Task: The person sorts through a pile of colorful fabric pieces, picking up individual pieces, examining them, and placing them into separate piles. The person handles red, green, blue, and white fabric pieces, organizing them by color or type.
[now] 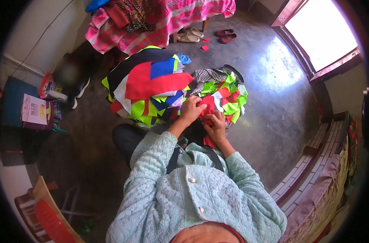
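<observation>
A piece of red cloth (pixel 207 106) is stretched between my two hands, just above my lap. My left hand (pixel 190 110) pinches its left side with bent fingers. Lower and to the right, my right hand (pixel 215 128) has its fingers closed on the same cloth. Against my left hand rises a large heap of fabric pieces (pixel 152 83) in red, blue, black, white and neon yellow. Just beyond my right hand lies a smaller pile of scraps (pixel 232 106), mostly neon green, red and white, on a checked cloth (pixel 204 79).
A bed or table with a pink checked cover (pixel 164 24) stands at the far side, shoes (pixel 188 37) beside it. Small red scraps (pixel 204 47) lie on the floor. Boxes (pixel 34 111) are at left, a wooden bench (pixel 314 162) at right, a bright doorway (pixel 322 32) far right.
</observation>
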A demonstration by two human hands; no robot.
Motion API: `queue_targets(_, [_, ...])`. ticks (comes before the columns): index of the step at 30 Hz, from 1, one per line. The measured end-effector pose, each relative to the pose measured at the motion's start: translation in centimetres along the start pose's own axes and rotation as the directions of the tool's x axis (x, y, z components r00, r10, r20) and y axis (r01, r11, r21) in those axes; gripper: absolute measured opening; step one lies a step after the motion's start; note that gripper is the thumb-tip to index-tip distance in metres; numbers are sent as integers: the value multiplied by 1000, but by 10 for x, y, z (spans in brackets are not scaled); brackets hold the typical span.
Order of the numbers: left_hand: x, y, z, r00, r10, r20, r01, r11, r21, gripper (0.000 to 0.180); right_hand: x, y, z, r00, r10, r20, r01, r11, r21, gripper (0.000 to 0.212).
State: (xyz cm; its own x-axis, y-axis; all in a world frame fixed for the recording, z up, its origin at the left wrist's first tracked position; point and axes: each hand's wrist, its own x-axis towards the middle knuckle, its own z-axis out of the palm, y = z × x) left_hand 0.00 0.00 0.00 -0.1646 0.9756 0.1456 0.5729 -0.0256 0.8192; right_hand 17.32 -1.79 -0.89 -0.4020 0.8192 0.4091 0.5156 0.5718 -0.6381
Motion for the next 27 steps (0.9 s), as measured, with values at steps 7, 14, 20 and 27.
queue_targets(7, [5,5,-30,982,-179,-62,129,873,-471,16,3,-9,1,1000,-6,-11,6,1000,-5,29])
queue_targets(14, [6,9,-30,980,-165,-110,41,712,-701,14,4,-5,-1,999,-24,-33,24,1000,-8,25])
queue_targets(20, [11,31,-61,958,-242,-157,15,587,-810,15,-3,-2,2,998,-38,-52,39,999,1,24])
queue_targets(27, [59,58,-100,934,41,-356,-215,859,-465,10,3,-7,-1,998,16,-65,-14,1000,28,23])
